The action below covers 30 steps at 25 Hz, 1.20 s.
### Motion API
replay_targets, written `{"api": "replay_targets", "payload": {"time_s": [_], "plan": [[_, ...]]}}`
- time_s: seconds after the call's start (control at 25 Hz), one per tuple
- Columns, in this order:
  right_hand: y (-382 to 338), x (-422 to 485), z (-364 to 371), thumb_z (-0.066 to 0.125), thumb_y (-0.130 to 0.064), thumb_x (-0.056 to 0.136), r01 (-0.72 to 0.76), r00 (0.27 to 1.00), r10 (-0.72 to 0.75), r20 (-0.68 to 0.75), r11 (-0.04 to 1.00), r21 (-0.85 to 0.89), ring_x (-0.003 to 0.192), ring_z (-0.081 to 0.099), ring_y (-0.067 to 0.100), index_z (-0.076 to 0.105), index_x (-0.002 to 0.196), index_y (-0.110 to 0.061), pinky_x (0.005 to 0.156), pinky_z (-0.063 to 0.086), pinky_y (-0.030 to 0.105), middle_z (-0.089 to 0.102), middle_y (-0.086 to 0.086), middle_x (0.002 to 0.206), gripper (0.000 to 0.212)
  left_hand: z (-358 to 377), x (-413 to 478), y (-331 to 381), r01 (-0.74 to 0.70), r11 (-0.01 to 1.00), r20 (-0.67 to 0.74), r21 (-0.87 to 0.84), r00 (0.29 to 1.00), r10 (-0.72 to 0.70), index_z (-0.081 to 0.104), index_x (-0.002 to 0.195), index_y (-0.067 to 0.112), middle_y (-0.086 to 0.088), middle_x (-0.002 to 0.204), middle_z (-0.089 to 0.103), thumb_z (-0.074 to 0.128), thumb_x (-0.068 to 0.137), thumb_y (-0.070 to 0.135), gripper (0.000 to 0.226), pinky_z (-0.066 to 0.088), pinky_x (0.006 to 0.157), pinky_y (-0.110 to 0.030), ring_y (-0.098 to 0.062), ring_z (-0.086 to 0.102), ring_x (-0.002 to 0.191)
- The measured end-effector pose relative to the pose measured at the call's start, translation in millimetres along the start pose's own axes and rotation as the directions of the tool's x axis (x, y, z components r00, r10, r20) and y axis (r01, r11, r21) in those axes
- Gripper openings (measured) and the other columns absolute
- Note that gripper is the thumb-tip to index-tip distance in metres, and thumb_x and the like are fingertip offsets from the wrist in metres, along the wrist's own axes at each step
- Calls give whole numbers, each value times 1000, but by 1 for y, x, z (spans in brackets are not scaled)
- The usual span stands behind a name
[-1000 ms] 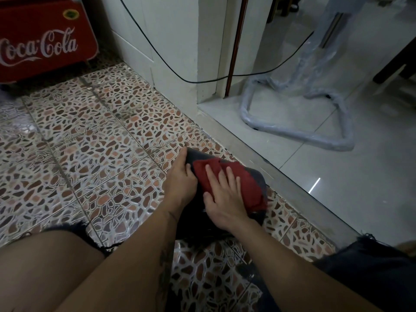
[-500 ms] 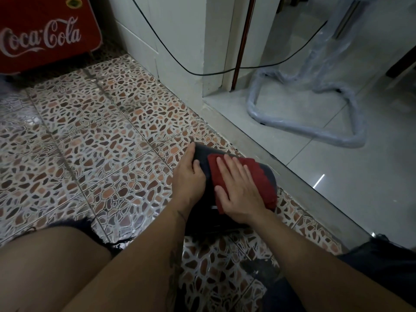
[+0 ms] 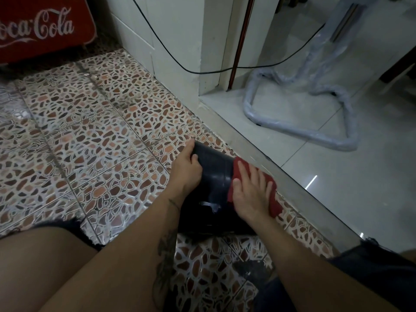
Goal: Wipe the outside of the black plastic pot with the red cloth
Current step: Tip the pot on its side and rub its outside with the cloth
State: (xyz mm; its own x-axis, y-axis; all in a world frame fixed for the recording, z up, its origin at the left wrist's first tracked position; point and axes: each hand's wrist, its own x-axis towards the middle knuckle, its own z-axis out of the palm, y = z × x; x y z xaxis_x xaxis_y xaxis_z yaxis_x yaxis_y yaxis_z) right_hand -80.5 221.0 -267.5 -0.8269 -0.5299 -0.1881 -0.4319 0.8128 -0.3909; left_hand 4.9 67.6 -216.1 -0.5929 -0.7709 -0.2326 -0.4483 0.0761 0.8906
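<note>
The black plastic pot (image 3: 215, 176) lies on its side on the patterned floor tiles between my knees. My left hand (image 3: 185, 168) grips its far left end, thumb over the edge. The red cloth (image 3: 273, 194) is draped over the pot's right flank. My right hand (image 3: 252, 194) lies flat on the cloth with fingers spread, pressing it against the pot. A torn pale label patch shows on the pot's near side. The pot's underside and near end are hidden by my forearms.
A grey stone threshold (image 3: 281, 174) runs diagonally just right of the pot. Beyond it stands a plastic-wrapped metal frame (image 3: 315, 131) on pale tiles. A white wall corner (image 3: 180, 64) with a black cable sits ahead. A red Coca-Cola cooler (image 3: 42, 28) is at the far left.
My right hand has slid the red cloth from the top of the pot over to its right side, uncovering more black surface. The left hand keeps its grip on the pot.
</note>
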Motion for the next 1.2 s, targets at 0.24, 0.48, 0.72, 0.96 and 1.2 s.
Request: {"api": "replay_targets", "payload": {"time_s": [0.24, 0.48, 0.72, 0.96, 1.2], "plan": [[-41, -15, 5, 15, -53, 91, 314, 949, -314, -13, 949, -11, 154, 8, 21, 15, 158, -44, 123, 2, 51, 13, -5, 169, 68, 2, -3, 3, 60, 997, 5, -56, 998, -60, 35, 152, 28, 1, 153, 41, 38, 102, 16, 51, 33, 113, -31, -17, 45, 131], [33, 20, -6, 9, -56, 96, 62, 997, -62, -37, 998, -18, 153, 16, 22, 17, 158, -38, 124, 8, 53, 22, -3, 166, 65, 6, -3, 7, 104, 987, -26, -125, 994, -108, 36, 151, 25, 1, 154, 38, 38, 103, 15, 50, 24, 96, -13, -18, 39, 136], [-26, -9, -1, 24, -45, 103, 102, 994, -104, 38, 994, 42, 155, -6, 23, 8, 158, -43, 122, -8, 57, 1, -6, 170, 57, 11, 6, 23, 198, 975, -6, -98, 980, -199, 36, 150, 34, -1, 149, 46, 36, 98, 13, 56, 42, 105, -34, -25, 53, 121], [-21, 19, -14, 28, -47, 103, 28, 994, -42, 101, 991, 130, 154, -1, 15, 14, 157, -48, 122, -2, 52, 7, -11, 169, 56, 14, -14, -4, -219, 952, -70, 213, 969, 238, 39, 148, 19, -2, 152, 43, 42, 98, 19, 51, 30, 114, -37, -20, 38, 139], [25, 47, -28, 15, -45, 104, -128, 984, 119, 134, 990, 60, 155, 6, 20, 12, 159, -40, 124, -2, 53, 12, -5, 170, 55, 6, -44, -25, -353, 842, -27, 407, 917, 398, 25, 154, 27, 4, 155, 39, 34, 103, 23, 52, 41, 106, -39, -20, 46, 133]]}}
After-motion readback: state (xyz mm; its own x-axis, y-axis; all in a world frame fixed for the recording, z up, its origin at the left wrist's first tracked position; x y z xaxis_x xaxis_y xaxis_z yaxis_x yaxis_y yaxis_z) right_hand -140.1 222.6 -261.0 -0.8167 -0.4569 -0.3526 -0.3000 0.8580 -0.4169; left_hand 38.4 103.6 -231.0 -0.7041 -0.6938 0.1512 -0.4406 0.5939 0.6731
